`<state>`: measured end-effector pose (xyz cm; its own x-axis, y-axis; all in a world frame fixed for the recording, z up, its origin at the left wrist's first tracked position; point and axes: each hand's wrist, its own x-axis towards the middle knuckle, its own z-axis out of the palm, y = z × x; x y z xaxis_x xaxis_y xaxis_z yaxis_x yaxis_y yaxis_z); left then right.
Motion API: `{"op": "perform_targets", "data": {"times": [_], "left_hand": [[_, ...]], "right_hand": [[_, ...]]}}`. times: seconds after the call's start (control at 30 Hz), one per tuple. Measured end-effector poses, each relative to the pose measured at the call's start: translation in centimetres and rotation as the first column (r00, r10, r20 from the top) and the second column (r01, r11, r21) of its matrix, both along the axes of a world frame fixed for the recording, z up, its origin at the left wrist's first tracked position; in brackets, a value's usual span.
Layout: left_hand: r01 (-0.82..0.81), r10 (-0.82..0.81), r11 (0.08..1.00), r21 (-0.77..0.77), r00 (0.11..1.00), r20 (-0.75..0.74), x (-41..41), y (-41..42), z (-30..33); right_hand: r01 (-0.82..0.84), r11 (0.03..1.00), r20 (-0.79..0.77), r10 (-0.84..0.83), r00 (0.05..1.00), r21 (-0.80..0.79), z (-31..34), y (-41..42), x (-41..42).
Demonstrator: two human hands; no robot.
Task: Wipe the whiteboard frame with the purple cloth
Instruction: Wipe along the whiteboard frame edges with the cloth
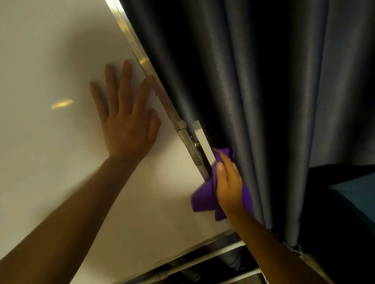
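Note:
The whiteboard (43,65) fills the left of the head view, tilted, with its silver metal frame (131,38) running diagonally down its right edge. My left hand (128,117) lies flat on the board with fingers spread, its index fingertip touching the frame. My right hand (229,184) is shut on the purple cloth (204,198) and presses it against the lower stretch of the frame, beside a metal bracket (193,142). Part of the cloth is hidden under my hand and behind the curtain fold.
A dark grey curtain (253,80) hangs right against the frame and brushes my right hand. White stand bars (207,256) run below the board's bottom edge. A teal surface (364,198) shows at the right.

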<state>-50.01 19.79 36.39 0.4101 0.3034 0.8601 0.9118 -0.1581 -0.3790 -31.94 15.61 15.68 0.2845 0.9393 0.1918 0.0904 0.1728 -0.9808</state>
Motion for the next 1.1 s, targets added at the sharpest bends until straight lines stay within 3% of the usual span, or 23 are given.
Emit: {"op": "perform_targets", "data": {"times": [0.13, 0.2, 0.27, 0.37, 0.47, 0.6, 0.7, 0.83, 1.0, 1.1], "left_hand": [[0.0, 0.0, 1.0, 0.024, 1.0, -0.015, -0.2, 0.3, 0.0], [0.004, -0.003, 0.999, 0.043, 1.0, -0.027, -0.2, 0.2, -0.1], [0.01, -0.008, 0.999, 0.042, 0.999, -0.034, -0.4, 0.2, -0.1], [0.023, -0.023, 0.999, 0.039, 0.999, -0.023, -0.2, -0.1, -0.2], [0.011, -0.01, 0.999, 0.04, 1.0, -0.024, -0.1, -0.2, -0.2], [-0.017, 0.018, 1.0, 0.015, 0.999, -0.041, -0.2, -0.3, -0.1], [-0.026, 0.026, 1.0, -0.007, 0.999, -0.046, 0.0, -0.5, 0.0], [-0.038, 0.038, 0.999, 0.002, 0.997, -0.063, 0.1, -1.0, 0.0], [-0.011, 0.01, 1.0, -0.017, 0.998, -0.063, 0.0, -1.7, 0.3], [-0.011, 0.006, 0.999, -0.036, 0.993, -0.122, -0.9, -2.5, 0.6]], "right_hand": [[-0.042, 0.974, 0.043, 0.034, 0.999, 0.223, 7.0, 0.6, 0.1], [-0.047, 0.966, 0.066, 0.031, 0.997, 0.255, 7.5, 0.7, 0.4], [-0.063, 0.983, 0.098, 0.046, 0.994, 0.17, 6.1, 0.9, 0.5], [-0.148, 0.986, 0.142, 0.158, 0.977, -0.078, 2.0, 0.4, 1.1], [-0.139, 0.99, 0.365, 0.135, 0.921, -0.015, -2.1, -0.8, 2.2], [-0.129, 0.989, 0.363, 0.147, 0.92, -0.073, -5.8, -0.7, 2.7], [-0.081, 0.997, 0.498, 0.067, 0.865, 0.006, -8.5, -1.5, 2.9], [0.05, 0.997, 0.359, -0.027, 0.933, -0.055, -10.4, -4.0, 2.4], [0.109, 0.993, 0.295, -0.088, 0.952, -0.054, -10.3, -5.7, 2.2], [0.198, 0.971, 0.185, -0.173, 0.967, -0.132, -11.1, -6.5, 2.5]]}}
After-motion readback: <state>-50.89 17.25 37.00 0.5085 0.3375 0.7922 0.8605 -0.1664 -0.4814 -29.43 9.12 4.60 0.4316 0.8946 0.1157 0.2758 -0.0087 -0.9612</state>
